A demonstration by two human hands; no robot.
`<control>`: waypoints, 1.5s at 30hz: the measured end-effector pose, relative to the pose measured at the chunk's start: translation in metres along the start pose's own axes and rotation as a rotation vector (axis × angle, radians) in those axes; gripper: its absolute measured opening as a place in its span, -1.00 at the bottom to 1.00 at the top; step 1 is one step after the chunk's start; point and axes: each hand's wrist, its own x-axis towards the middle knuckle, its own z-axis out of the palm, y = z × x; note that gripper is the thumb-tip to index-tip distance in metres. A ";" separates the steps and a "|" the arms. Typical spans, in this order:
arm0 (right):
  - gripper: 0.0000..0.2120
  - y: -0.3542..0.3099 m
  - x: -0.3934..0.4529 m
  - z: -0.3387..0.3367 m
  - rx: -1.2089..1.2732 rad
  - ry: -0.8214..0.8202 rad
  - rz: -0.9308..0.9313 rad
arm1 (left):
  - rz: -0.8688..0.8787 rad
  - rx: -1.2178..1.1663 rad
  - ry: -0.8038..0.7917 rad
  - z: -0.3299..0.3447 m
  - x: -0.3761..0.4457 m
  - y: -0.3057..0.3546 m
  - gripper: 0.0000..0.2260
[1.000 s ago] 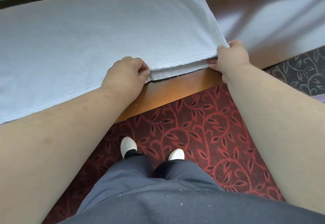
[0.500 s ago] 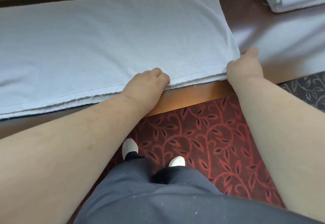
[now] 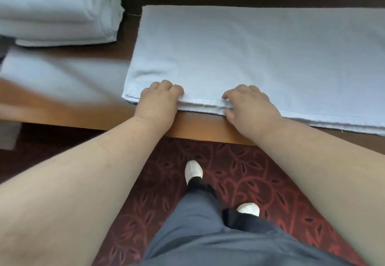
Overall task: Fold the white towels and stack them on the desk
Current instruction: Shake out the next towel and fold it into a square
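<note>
A person stands at a wooden surface (image 3: 208,127), looking down. One white towel (image 3: 260,57), folded in layers, lies flat along its near edge. The left hand (image 3: 159,101) rests on the towel's near left corner, fingers curled over the edge. The right hand (image 3: 248,105) pinches the layered edge just beside it, fingers bent. A stack (image 3: 58,11) of folded white towels sits far left on the surface; their count is unclear. Two white shoes (image 3: 193,170) stand on red patterned carpet (image 3: 239,172).
</note>
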 end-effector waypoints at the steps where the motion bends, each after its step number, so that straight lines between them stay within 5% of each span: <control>1: -0.67 -0.009 0.007 0.001 -0.015 -0.003 -0.012 | -0.034 0.009 -0.012 -0.001 -0.002 -0.018 -0.59; 12: -0.81 -0.086 0.058 0.017 0.035 -0.052 -0.179 | -0.058 0.032 0.113 0.005 -0.021 -0.108 -0.84; 21: -0.80 -0.085 0.061 0.027 0.017 -0.078 -0.252 | -0.064 -0.095 0.207 0.016 -0.025 -0.113 -0.71; 27: -0.80 -0.087 0.067 0.032 -0.006 -0.157 -0.314 | -0.163 -0.005 0.153 0.019 -0.019 -0.116 -0.87; 38: -0.72 -0.087 0.070 0.018 0.150 -0.325 -0.272 | -0.125 0.060 -0.038 -0.007 -0.022 -0.117 -0.71; 42: -0.73 -0.086 0.065 0.023 0.292 -0.231 -0.252 | -0.089 -0.042 0.070 -0.012 -0.012 -0.082 -0.69; 45: -0.59 -0.076 0.054 0.033 0.249 -0.066 -0.181 | 0.005 -0.239 -0.085 -0.001 -0.007 -0.046 -0.60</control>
